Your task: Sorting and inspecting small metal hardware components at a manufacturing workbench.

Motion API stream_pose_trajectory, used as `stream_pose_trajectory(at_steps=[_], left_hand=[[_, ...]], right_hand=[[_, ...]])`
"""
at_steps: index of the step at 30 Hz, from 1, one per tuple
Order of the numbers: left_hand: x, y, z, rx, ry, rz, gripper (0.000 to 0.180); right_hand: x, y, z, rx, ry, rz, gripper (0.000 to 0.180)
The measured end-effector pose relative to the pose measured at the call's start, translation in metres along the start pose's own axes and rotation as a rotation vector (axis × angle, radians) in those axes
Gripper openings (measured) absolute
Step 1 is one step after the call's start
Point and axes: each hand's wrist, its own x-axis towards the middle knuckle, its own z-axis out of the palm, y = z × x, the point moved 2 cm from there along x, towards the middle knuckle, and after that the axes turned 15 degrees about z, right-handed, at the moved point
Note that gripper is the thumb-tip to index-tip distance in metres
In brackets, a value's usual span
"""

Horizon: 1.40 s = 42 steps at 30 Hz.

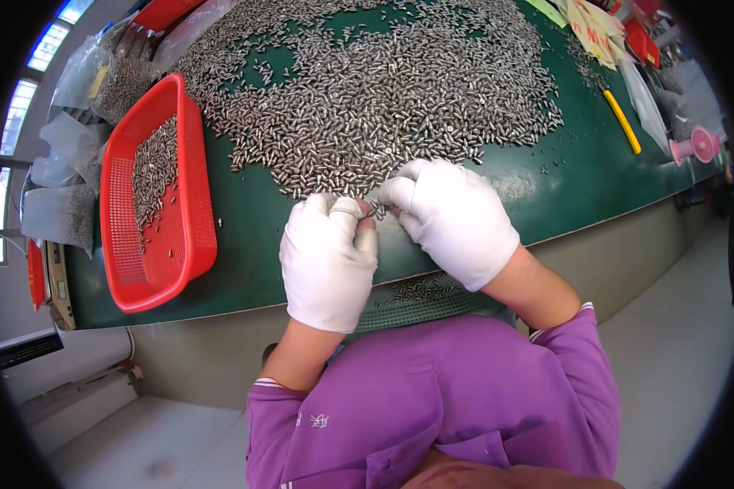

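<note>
Both my hands wear white gloves and meet at the near edge of a wide heap of small silvery metal pins [383, 98]. My left hand [326, 253] has its thumb and fingers bent together; bare fingertips show through the glove. My right hand [453, 216] curls in from the other side, its fingers pressed toward the left. Between the two sets of fingertips lie a few small metal pins [378, 210]. Which of them each hand grips is partly hidden by the fingers.
A red perforated basket [196, 196] with some pins stands at left on the green table [245, 273]. Plastic bags [61, 216] of parts sit beyond it. A green basket [432, 308] holds pins below the table edge. At right lie a yellow-handled tool [622, 122] and a pink spool [697, 147].
</note>
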Motion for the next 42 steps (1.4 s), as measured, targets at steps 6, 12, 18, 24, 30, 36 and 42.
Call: stream_pose_trajectory(at_steps=[6,12,18,24,30,36,42], left_hand=[[0.000,0.001,0.002,-0.038,-0.016,0.010,0.015],[-0.005,0.001,0.002,-0.041,-0.040,-0.044,0.015],[-0.009,0.002,-0.002,-0.040,-0.039,-0.078,0.016],[-0.013,0.000,-0.001,-0.025,-0.036,-0.107,0.017],[-0.012,-0.001,0.001,-0.033,-0.027,-0.117,0.017],[-0.009,-0.005,0.005,-0.008,0.005,-0.099,0.014],[-0.008,-0.005,0.005,-0.009,0.022,-0.101,0.014]], right_hand=[[0.001,0.000,-0.003,0.066,-0.069,0.000,0.019],[-0.004,-0.004,-0.004,0.040,-0.063,0.003,0.016],[-0.009,-0.009,-0.001,-0.013,0.062,0.092,0.014],[-0.008,-0.010,0.000,0.025,0.003,0.070,0.012],[-0.007,-0.009,0.002,0.121,0.002,0.085,0.009],[-0.003,-0.010,0.003,0.149,-0.016,0.087,0.014],[-0.001,-0.009,0.006,0.158,-0.008,0.121,0.018]])
